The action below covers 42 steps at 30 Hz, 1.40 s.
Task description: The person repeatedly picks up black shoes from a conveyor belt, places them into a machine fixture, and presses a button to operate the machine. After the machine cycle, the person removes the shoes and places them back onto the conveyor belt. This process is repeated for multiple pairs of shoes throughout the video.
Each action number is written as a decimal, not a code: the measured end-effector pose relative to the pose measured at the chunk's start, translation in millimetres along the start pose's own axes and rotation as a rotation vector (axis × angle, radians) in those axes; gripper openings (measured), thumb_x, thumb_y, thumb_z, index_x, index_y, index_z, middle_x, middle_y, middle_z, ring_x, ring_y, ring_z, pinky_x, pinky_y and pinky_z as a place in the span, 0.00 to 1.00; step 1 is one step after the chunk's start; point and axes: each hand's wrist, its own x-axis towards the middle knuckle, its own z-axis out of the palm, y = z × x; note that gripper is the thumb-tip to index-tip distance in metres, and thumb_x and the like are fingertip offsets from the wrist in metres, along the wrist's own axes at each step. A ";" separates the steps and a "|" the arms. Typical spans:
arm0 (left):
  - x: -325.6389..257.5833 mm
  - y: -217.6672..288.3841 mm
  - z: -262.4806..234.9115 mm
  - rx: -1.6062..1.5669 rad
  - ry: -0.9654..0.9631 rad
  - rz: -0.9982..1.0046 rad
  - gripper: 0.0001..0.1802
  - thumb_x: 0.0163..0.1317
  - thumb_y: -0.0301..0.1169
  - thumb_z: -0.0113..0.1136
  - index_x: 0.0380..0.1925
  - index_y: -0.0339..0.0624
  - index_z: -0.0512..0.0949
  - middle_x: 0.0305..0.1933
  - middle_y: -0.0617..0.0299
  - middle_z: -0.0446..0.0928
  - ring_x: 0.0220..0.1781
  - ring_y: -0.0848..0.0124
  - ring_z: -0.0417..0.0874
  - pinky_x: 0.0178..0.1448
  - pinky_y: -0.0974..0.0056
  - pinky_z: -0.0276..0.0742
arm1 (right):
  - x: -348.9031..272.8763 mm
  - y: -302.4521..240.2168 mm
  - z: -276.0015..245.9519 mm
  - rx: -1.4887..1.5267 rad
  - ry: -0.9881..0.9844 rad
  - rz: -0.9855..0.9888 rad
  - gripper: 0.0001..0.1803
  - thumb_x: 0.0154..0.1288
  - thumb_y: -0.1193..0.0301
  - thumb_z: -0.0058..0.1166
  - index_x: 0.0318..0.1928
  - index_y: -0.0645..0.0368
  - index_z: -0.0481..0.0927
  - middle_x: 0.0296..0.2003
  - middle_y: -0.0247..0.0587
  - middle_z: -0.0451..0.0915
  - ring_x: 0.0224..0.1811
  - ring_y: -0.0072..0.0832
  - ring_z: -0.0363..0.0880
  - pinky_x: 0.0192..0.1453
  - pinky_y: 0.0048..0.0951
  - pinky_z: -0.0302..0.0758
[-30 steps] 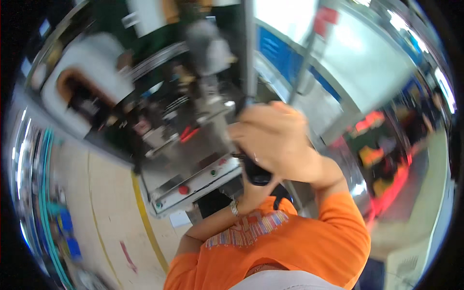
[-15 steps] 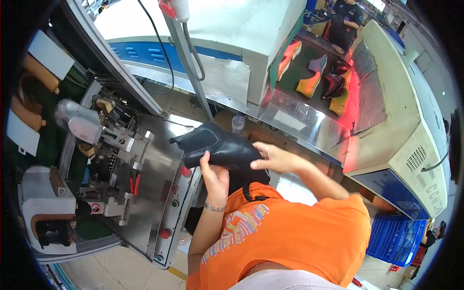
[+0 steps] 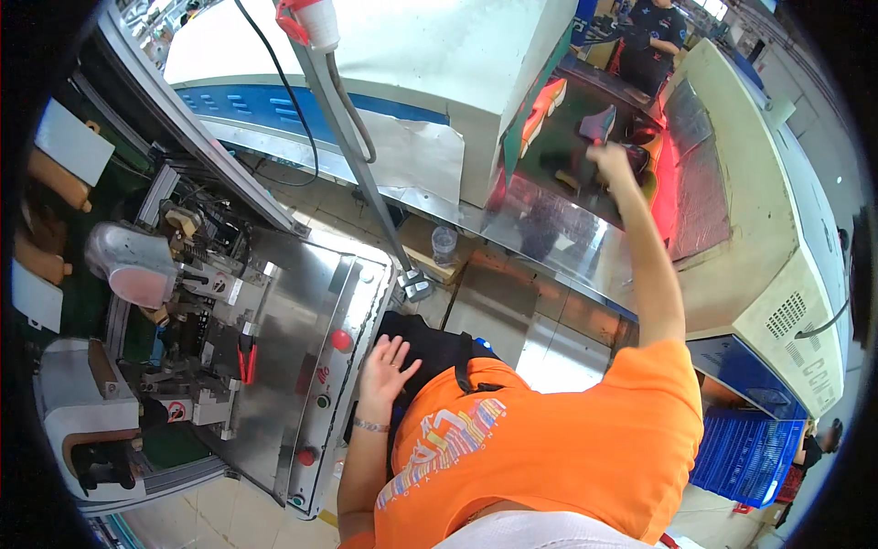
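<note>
My right arm stretches forward and to the right over the belt between the machine housings. My right hand (image 3: pixel 611 165) is there among the shoes, bent at the wrist, its fingers too blurred to read. Just left of it is a dark, smeared shape (image 3: pixel 574 172), perhaps the black boot; I cannot tell whether the hand holds it. A shoe with a grey-purple part (image 3: pixel 597 122) lies beyond the fingers. A black shoe (image 3: pixel 634 157) is just right of the hand, partly hidden. My left hand (image 3: pixel 388 368) is raised beside the steel machine table, empty with its fingers spread.
An orange-yellow shoe (image 3: pixel 543 117) lies at the belt's left side. To my left, the steel machine table (image 3: pixel 283 339) carries red-handled pliers (image 3: pixel 247 357) and a red button (image 3: pixel 342 340). A grey post (image 3: pixel 352 123) stands ahead. Blue crates (image 3: pixel 745 457) are at lower right; a person (image 3: pixel 651 41) works beyond.
The black boot has left my left hand, and my right hand has swung forward and right onto the belt. My left hand has drawn back slightly and opened.
</note>
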 end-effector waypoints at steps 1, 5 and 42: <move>-1.8 5.2 -4.5 0.002 0.008 0.022 0.28 0.66 0.36 0.46 0.65 0.51 0.53 0.66 0.58 0.59 0.68 0.62 0.59 0.63 0.35 0.58 | 30.5 -14.6 -13.8 0.134 -0.023 0.101 0.17 0.52 0.64 0.59 0.40 0.60 0.74 0.27 0.37 0.75 0.29 0.29 0.73 0.33 0.35 0.72; -8.5 19.9 -14.7 -0.012 0.029 0.134 0.26 0.65 0.35 0.46 0.63 0.50 0.56 0.64 0.59 0.62 0.67 0.63 0.61 0.62 0.38 0.60 | 125.5 0.7 -12.7 0.051 0.222 0.307 0.32 0.51 0.49 0.61 0.42 0.68 0.77 0.35 0.51 0.77 0.36 0.39 0.79 0.36 0.38 0.76; 31.3 27.5 -25.2 1.724 0.837 1.311 0.14 0.59 0.33 0.54 0.45 0.43 0.74 0.62 0.54 0.65 0.64 0.56 0.63 0.66 0.44 0.53 | -159.2 7.2 312.3 0.462 -0.284 0.065 0.11 0.56 0.71 0.53 0.41 0.54 0.80 0.37 0.41 0.78 0.44 0.29 0.76 0.46 0.31 0.73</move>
